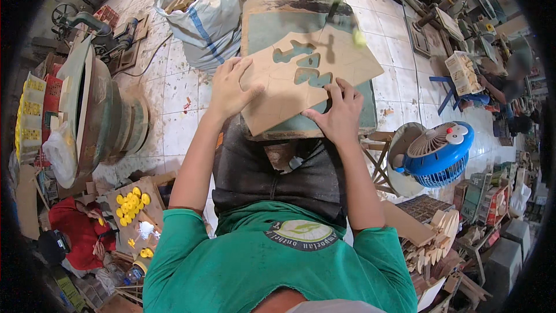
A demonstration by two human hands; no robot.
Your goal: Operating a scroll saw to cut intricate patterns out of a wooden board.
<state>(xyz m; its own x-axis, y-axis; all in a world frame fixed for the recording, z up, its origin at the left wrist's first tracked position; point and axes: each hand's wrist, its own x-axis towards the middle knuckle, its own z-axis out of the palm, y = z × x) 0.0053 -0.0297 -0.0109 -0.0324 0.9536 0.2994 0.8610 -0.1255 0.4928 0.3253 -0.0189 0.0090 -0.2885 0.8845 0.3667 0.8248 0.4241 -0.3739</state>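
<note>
A thin, light-brown wooden board [281, 98] lies tilted across a green-topped machine table [366, 104] in front of me. Several curved shapes are cut out of its middle, and the table shows through these holes. My left hand [233, 88] rests on the board's left corner, fingers spread and thumb pointing inward. With bent fingers by the nearest cutout and the thumb at the near edge, my right hand [341, 113] grips the board. Over the far part of the board, a dark machine part [335, 10] with a yellow-green end is smeared, and where it meets the wood is unclear.
A white woven sack [200, 20] of wood pieces stands beyond my left hand. A blue fan [437, 153] sits at the right on a round stool. At lower left, a person in red [75, 229] works beside yellow pieces [132, 204]. Stacked wood offcuts [434, 235] lie at lower right.
</note>
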